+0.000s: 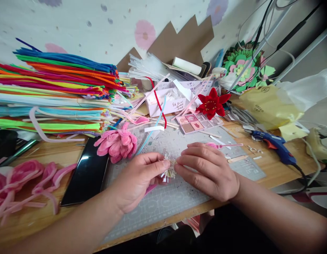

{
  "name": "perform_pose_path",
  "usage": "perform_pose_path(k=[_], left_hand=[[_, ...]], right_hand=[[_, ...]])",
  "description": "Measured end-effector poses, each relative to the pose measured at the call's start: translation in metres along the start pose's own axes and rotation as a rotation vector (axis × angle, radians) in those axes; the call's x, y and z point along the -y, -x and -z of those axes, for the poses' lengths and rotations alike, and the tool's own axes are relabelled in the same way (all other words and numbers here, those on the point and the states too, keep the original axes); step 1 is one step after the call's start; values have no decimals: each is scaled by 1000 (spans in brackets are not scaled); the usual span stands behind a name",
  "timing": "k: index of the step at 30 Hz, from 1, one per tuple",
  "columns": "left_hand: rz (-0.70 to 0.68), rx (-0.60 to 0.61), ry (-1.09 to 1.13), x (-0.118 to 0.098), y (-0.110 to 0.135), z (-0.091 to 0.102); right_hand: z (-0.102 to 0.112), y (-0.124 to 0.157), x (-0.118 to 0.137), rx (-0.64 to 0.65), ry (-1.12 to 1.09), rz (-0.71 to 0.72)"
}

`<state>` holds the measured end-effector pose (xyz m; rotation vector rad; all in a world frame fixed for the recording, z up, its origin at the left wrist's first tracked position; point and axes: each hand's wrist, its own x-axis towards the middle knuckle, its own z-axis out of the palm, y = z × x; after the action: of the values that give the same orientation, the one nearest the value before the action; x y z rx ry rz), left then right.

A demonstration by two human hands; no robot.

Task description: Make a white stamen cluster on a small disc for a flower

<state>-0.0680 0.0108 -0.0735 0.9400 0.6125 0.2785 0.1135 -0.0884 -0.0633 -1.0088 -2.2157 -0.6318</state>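
Note:
My left hand [145,173] pinches a small flower centre [169,173] made of short pale spiky strands, between thumb and forefinger above the cutting mat. My right hand [207,169] is closed at the other side of this piece, its bent fingertips pinching the strands. A bit of pink stem [150,189] shows below my left fingers. To the left lies a fuzzy pink flower [118,143] made of pipe cleaners. Just past my right hand is a pink piece with a thin stem [229,145].
Bundles of coloured pipe cleaners [65,81] fill the left back. A black tablet [85,173] and loose pink petals [26,180] lie left. A red flower [212,104] stands by a makeup palette [199,122]. At right are a blue glue gun [276,144] and a yellow tissue pack [269,106].

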Motion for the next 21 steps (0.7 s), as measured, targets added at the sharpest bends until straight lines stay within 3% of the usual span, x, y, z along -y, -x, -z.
perform_pose_path(k=[6,16,21], left_hand=[[-50,-51,-44,0,1,-2],[-70,-107,-124,0,2,0],[-79,-105,-155,1,1,-1]], right_hand=[[-10,2,-1,-81,-302,-316],[-9,-4,5,-91,-864,-769],[-11,-6,8,-97,-1035,-881]])
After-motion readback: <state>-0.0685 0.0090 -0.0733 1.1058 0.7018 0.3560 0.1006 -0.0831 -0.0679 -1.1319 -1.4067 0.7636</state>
